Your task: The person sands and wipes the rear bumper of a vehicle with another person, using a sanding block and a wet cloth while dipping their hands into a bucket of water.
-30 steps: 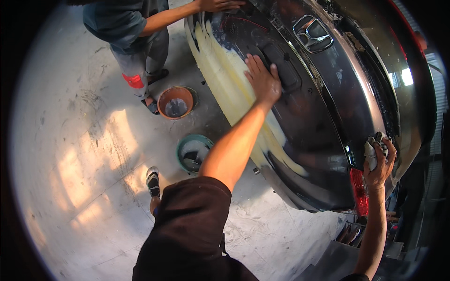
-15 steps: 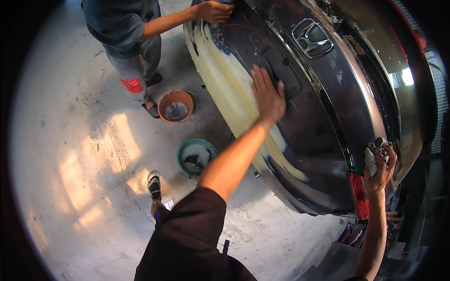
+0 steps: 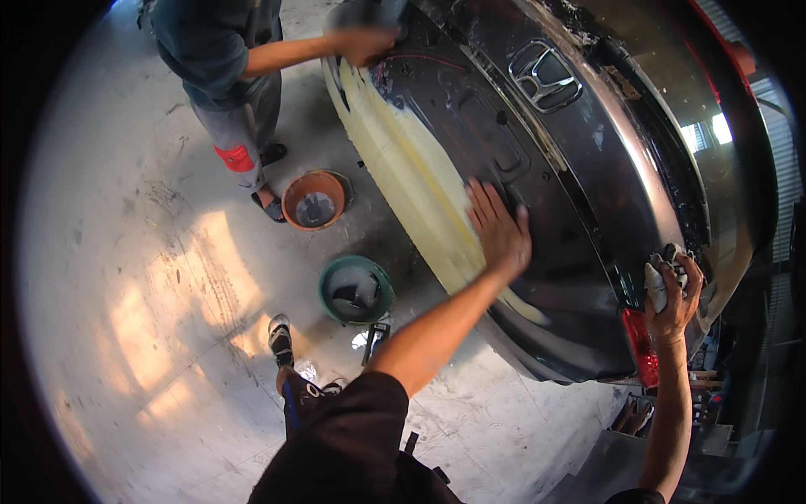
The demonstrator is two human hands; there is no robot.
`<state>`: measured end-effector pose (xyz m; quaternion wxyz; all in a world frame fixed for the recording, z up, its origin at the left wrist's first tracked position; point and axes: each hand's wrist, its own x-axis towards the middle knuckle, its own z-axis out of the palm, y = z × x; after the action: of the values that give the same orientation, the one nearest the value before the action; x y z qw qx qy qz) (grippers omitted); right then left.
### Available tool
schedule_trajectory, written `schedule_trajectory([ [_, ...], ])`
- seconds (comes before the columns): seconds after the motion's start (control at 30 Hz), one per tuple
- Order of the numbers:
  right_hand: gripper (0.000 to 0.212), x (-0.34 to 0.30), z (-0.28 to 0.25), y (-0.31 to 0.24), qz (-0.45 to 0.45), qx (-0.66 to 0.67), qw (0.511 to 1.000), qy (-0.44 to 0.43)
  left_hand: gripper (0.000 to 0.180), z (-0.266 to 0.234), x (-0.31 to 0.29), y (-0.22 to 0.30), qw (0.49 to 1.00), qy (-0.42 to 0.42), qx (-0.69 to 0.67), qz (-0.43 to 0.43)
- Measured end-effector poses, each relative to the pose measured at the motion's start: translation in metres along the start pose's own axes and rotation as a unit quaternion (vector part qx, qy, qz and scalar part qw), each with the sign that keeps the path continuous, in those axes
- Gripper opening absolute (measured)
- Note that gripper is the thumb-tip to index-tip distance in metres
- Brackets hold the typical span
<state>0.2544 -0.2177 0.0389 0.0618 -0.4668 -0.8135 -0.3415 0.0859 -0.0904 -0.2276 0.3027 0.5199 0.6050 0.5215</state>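
My left hand (image 3: 502, 233) lies flat with its fingers spread on the back of a dark car (image 3: 554, 244). Under and beside its fingers runs a broad band of pale yellow filler (image 3: 411, 176) along the bumper. My right hand (image 3: 674, 294) is closed round a crumpled whitish cloth (image 3: 657, 284), resting on the car body just above the red tail light (image 3: 641, 346). A chrome emblem (image 3: 546, 76) sits higher up on the trunk lid.
A co-worker (image 3: 222, 59) stands at the far left, a blurred hand (image 3: 363, 44) at the bumper's far end. On the concrete floor are an orange bucket (image 3: 336, 189) and a green basin (image 3: 324, 294) holding cloudy liquid. My sandalled foot (image 3: 280, 336) is near the basin.
My left hand has slid nearer along the bumper and slightly right, still flat. My right hand keeps its place with the cloth. The co-worker's hand has shifted slightly left and blurred.
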Motion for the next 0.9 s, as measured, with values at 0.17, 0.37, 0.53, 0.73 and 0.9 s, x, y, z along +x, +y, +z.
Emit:
schedule_trajectory([
  [0.17,0.050,0.005,-0.003,-0.011,-0.005,0.023,1.000,0.015,0.073,-0.035,0.102,-0.016,0.999,0.039,-0.009,-0.001],
  [0.37,0.051,0.005,0.005,-0.011,0.000,0.016,1.000,0.019,0.068,-0.036,0.127,-0.025,0.993,0.099,-0.032,0.052],
  [0.53,0.052,0.003,-0.003,-0.005,0.004,-0.002,1.000,0.002,0.072,0.002,-0.098,0.029,0.988,-0.113,0.000,0.103],
  [0.73,0.049,0.013,-0.005,-0.018,-0.003,0.000,0.999,0.035,0.072,-0.034,0.080,0.003,0.996,0.075,-0.012,-0.035],
  [0.9,0.054,0.008,0.000,-0.016,0.013,-0.011,1.000,0.017,0.074,0.009,-0.083,0.044,0.999,-0.034,-0.010,-0.038],
])
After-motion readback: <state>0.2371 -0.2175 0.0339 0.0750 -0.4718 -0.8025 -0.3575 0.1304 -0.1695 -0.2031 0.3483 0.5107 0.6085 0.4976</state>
